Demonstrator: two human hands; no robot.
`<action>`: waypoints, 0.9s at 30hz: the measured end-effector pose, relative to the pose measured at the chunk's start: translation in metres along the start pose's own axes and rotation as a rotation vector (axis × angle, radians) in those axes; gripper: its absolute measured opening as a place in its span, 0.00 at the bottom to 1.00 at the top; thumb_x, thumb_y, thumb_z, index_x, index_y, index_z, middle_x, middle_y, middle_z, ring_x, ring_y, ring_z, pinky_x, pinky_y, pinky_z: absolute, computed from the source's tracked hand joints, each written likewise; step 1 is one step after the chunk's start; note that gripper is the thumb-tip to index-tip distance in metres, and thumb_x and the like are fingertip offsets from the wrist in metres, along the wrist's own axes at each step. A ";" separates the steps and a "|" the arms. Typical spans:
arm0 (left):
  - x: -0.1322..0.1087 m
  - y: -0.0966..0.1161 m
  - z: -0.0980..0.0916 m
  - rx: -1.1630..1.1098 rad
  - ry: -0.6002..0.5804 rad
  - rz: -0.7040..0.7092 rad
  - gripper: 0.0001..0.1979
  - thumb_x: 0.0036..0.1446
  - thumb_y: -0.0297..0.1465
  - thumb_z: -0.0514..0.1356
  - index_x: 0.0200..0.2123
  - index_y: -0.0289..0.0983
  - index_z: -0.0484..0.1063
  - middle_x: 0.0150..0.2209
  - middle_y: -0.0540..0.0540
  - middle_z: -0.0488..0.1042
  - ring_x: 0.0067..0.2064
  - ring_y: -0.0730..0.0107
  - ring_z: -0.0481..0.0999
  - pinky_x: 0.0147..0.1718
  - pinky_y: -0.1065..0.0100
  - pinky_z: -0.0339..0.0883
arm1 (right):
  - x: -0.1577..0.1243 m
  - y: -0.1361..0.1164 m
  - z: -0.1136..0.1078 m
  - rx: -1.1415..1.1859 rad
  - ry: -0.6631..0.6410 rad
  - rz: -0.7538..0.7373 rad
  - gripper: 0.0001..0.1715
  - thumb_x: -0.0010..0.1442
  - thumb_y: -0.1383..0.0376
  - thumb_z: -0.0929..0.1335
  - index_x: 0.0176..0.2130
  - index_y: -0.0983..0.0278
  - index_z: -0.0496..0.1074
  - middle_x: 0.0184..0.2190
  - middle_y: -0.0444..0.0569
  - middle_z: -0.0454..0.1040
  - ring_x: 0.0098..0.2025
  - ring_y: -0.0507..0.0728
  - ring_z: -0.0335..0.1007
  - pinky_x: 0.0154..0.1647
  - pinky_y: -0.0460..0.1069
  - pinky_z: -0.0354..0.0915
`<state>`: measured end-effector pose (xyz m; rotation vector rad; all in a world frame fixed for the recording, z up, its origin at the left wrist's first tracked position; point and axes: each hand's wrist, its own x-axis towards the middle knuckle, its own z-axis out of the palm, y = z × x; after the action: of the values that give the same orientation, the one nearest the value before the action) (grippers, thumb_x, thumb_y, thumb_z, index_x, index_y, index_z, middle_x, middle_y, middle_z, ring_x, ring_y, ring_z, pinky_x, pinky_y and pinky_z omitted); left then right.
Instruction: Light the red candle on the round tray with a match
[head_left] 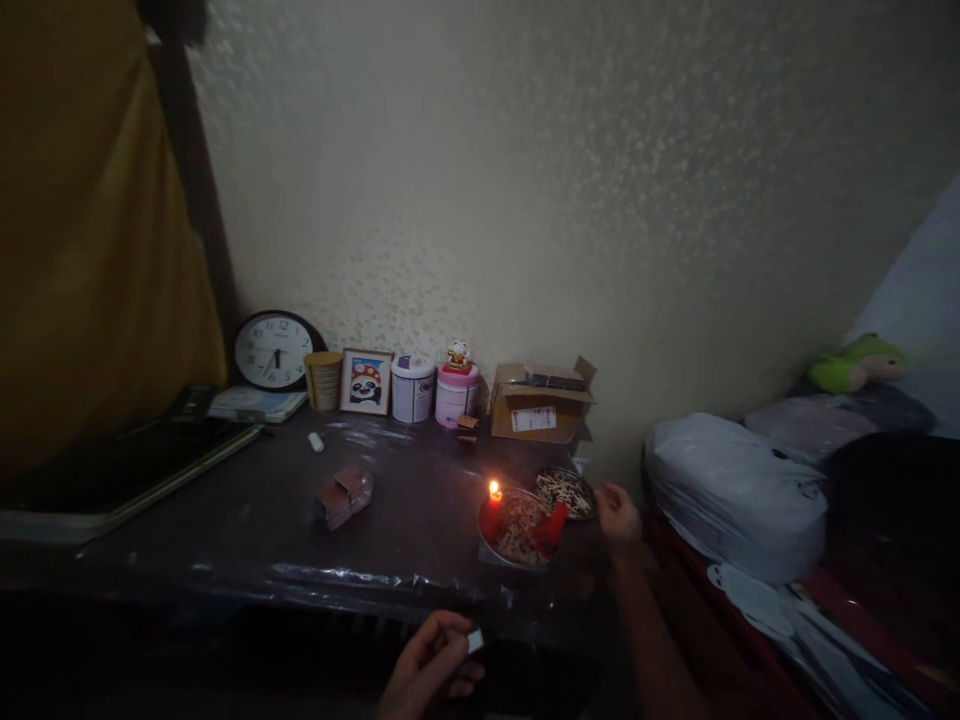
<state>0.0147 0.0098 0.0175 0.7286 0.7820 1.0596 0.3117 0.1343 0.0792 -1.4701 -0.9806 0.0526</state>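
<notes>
My left hand (435,662) is at the front edge of the table, thumb and fingers closed on a small box with a pale face (475,641), which looks like a matchbox. Beside the dish of matchsticks (564,493), my right hand (619,514) has its fingertips pinched together near the rim; whether something is between them is too dark to see. In front of that dish stands a round tin (517,530) with a speckled, reddish inside. A lit red candle (494,508) burns upright at its left, and another red piece (555,524) leans at its right.
A wrapped brown pack (344,498) lies on the plastic-covered table (420,520). Along the wall stand a clock (274,350), a yellow cup (323,381), a panda picture (366,382), two tubs and a cardboard box (536,405). White bags (735,495) are piled at right.
</notes>
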 end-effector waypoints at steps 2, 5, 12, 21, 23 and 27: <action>0.000 -0.001 -0.001 -0.019 -0.025 0.004 0.18 0.38 0.42 0.68 0.29 0.37 0.72 0.26 0.50 0.71 0.29 0.67 0.73 0.29 0.68 0.61 | -0.013 -0.008 -0.011 0.002 -0.015 0.010 0.21 0.46 0.49 0.65 0.29 0.64 0.71 0.22 0.52 0.77 0.28 0.61 0.74 0.29 0.52 0.68; 0.002 -0.004 -0.006 -0.038 -0.026 0.023 0.19 0.37 0.43 0.68 0.29 0.37 0.72 0.25 0.50 0.71 0.28 0.67 0.73 0.28 0.68 0.61 | -0.053 -0.032 -0.030 0.022 -0.077 -0.005 0.19 0.51 0.50 0.63 0.31 0.63 0.71 0.27 0.50 0.77 0.29 0.58 0.74 0.31 0.50 0.68; 0.001 0.001 -0.013 0.048 -0.070 0.119 0.18 0.38 0.41 0.68 0.30 0.37 0.71 0.27 0.50 0.71 0.31 0.67 0.72 0.31 0.68 0.62 | -0.180 -0.074 -0.028 0.059 -0.592 -0.412 0.07 0.57 0.60 0.64 0.31 0.58 0.72 0.29 0.45 0.76 0.33 0.55 0.74 0.35 0.45 0.69; -0.001 0.001 -0.018 0.199 0.015 0.261 0.17 0.40 0.40 0.67 0.32 0.38 0.70 0.26 0.53 0.70 0.30 0.70 0.67 0.32 0.71 0.58 | -0.213 -0.048 -0.009 0.026 -0.684 -0.473 0.09 0.56 0.61 0.66 0.40 0.56 0.71 0.40 0.48 0.75 0.43 0.57 0.73 0.44 0.46 0.70; 0.000 0.000 -0.017 0.212 -0.014 0.275 0.16 0.40 0.40 0.67 0.32 0.38 0.69 0.28 0.52 0.71 0.31 0.69 0.68 0.33 0.70 0.59 | -0.212 -0.046 -0.008 0.038 -0.671 -0.467 0.08 0.55 0.61 0.67 0.37 0.56 0.72 0.39 0.48 0.76 0.43 0.57 0.74 0.43 0.47 0.70; -0.001 0.000 -0.016 0.274 -0.039 0.322 0.14 0.43 0.38 0.66 0.32 0.38 0.70 0.30 0.50 0.71 0.34 0.66 0.69 0.35 0.68 0.59 | -0.212 -0.044 -0.007 0.071 -0.680 -0.450 0.07 0.54 0.61 0.67 0.35 0.58 0.72 0.39 0.49 0.76 0.42 0.58 0.74 0.42 0.47 0.71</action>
<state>0.0008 0.0107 0.0096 1.1333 0.8015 1.2347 0.1585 -0.0019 0.0081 -1.1449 -1.8229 0.2687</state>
